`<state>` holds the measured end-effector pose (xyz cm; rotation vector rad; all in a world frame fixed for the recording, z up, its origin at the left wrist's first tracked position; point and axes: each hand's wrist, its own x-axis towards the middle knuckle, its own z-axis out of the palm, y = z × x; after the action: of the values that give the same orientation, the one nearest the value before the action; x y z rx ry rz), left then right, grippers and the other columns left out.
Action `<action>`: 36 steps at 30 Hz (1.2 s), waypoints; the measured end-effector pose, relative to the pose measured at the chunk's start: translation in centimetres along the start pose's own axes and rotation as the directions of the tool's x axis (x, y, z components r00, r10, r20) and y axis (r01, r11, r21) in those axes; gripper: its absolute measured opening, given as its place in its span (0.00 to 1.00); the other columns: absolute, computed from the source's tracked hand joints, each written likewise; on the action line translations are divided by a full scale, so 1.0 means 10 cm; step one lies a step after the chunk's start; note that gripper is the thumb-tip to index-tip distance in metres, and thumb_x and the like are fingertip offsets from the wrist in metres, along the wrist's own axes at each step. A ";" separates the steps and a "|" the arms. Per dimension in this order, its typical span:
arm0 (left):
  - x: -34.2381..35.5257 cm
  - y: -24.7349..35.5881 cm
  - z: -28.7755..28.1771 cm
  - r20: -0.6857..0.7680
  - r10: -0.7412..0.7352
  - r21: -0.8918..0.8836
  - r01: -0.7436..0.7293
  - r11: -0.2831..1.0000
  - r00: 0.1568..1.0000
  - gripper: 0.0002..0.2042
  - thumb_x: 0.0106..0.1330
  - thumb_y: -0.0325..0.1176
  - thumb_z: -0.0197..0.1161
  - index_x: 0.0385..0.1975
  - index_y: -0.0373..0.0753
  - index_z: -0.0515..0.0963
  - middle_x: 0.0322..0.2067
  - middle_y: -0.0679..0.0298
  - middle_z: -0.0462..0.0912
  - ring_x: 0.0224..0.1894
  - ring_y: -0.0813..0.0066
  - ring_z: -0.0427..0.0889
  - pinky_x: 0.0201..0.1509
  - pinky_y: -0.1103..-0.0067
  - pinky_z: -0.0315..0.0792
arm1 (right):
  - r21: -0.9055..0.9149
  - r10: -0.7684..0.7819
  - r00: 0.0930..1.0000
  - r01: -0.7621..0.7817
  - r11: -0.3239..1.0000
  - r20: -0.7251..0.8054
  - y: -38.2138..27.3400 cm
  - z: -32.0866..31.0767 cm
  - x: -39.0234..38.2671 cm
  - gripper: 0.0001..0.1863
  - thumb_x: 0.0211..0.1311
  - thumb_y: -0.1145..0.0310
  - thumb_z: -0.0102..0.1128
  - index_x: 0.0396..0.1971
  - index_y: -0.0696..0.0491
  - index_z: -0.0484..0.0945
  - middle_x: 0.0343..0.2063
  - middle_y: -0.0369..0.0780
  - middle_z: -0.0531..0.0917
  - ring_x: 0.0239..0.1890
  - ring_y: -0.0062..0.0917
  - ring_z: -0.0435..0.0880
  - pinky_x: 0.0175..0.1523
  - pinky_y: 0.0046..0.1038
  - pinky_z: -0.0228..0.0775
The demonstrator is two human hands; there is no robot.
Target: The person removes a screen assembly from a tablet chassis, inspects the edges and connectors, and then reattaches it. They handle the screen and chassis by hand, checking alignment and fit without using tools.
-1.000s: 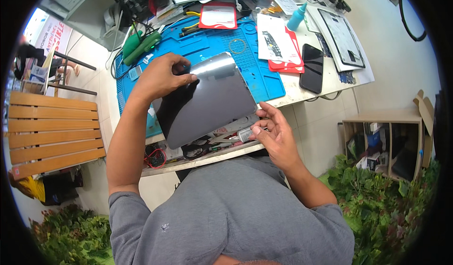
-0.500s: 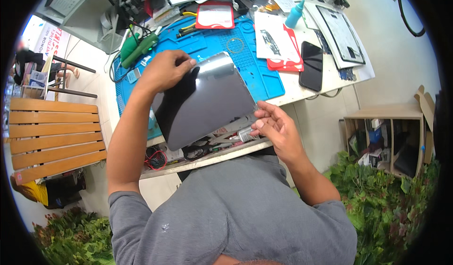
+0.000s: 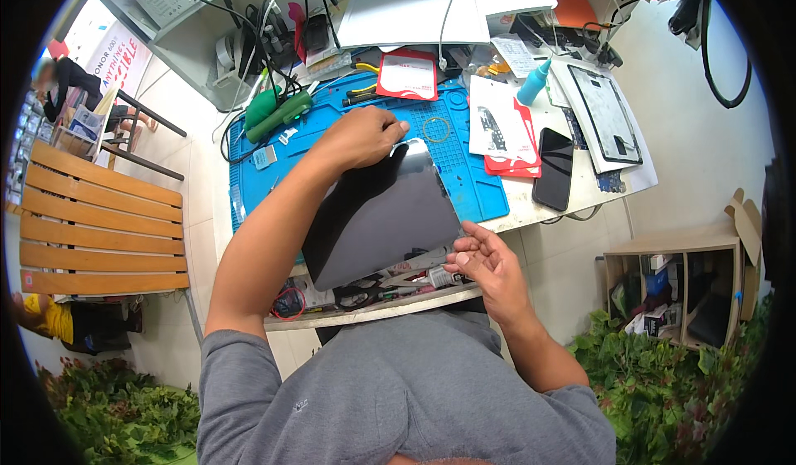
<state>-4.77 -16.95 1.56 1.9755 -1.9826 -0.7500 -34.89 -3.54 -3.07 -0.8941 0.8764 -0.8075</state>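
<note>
A thin, dark, glossy screen panel (image 3: 385, 225), the size of a tablet, lies at a slant over the bench's near edge, its far part reaching onto the blue work mat (image 3: 481, 196). My left hand (image 3: 365, 140) is at the panel's far edge, near the far right corner. Its thumb and fingertips are pinched together; what lies between them is hidden. At the near right corner is my right hand (image 3: 493, 270), palm turned up. Its fingers are loosely curled and apart, with the index fingertip at that corner.
Right of the mat lie a black phone (image 3: 553, 169), red and white cards (image 3: 502, 129) and a light blue bottle (image 3: 533, 82). A green tool (image 3: 279, 115) with cables sits far left. An open drawer (image 3: 365, 312) of cables and tools runs below the panel.
My left hand has slid rightward along the panel's far edge, closer to its corner. The right hand stays by the near right corner. The whole view has shifted a little.
</note>
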 end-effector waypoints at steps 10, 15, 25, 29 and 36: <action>0.24 0.15 0.07 0.002 0.019 0.057 -0.019 0.998 1.000 0.27 0.81 0.55 0.54 0.44 0.34 0.89 0.34 0.52 0.91 0.41 0.53 0.90 0.51 0.62 0.79 | 0.028 -0.012 1.000 0.012 1.000 -0.002 0.02 0.01 -0.01 0.34 0.75 0.76 0.66 0.75 0.69 0.62 0.53 0.43 0.78 0.55 0.26 0.84 0.63 0.32 0.83; 0.37 0.14 0.08 0.036 -0.035 0.067 0.033 0.997 0.999 0.28 0.82 0.55 0.54 0.43 0.34 0.90 0.32 0.52 0.91 0.41 0.53 0.90 0.52 0.62 0.79 | 0.029 -0.019 1.000 0.019 0.999 0.005 0.02 0.00 -0.01 0.34 0.75 0.76 0.65 0.74 0.70 0.62 0.53 0.44 0.78 0.55 0.27 0.84 0.63 0.32 0.82; 0.43 0.07 0.14 0.015 -0.027 0.038 0.026 0.999 1.000 0.29 0.83 0.55 0.52 0.43 0.33 0.89 0.32 0.52 0.90 0.39 0.57 0.90 0.51 0.65 0.79 | 0.030 -0.037 0.999 0.037 0.999 -0.004 0.06 0.00 0.03 0.33 0.75 0.76 0.65 0.74 0.70 0.63 0.51 0.43 0.79 0.54 0.25 0.84 0.61 0.27 0.80; 0.44 0.01 0.15 0.039 -0.007 -0.055 0.009 0.998 0.999 0.29 0.82 0.57 0.52 0.43 0.34 0.90 0.32 0.52 0.90 0.39 0.59 0.90 0.51 0.65 0.79 | -0.022 -0.042 0.999 0.042 0.999 -0.006 0.07 0.00 0.06 0.33 0.74 0.76 0.65 0.73 0.69 0.65 0.49 0.41 0.79 0.53 0.26 0.84 0.62 0.31 0.80; 0.35 0.14 0.08 0.001 -0.007 0.002 0.007 1.000 1.000 0.31 0.81 0.61 0.53 0.44 0.36 0.91 0.36 0.50 0.91 0.43 0.55 0.90 0.53 0.64 0.79 | -0.065 -0.049 0.999 0.049 0.997 0.001 0.08 -0.01 0.08 0.33 0.74 0.76 0.66 0.74 0.68 0.65 0.47 0.40 0.79 0.52 0.24 0.84 0.62 0.29 0.80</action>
<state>-6.58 -20.33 0.91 1.9844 -1.9791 -0.7503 -34.47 -3.98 -4.04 -0.9763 0.8883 -0.8257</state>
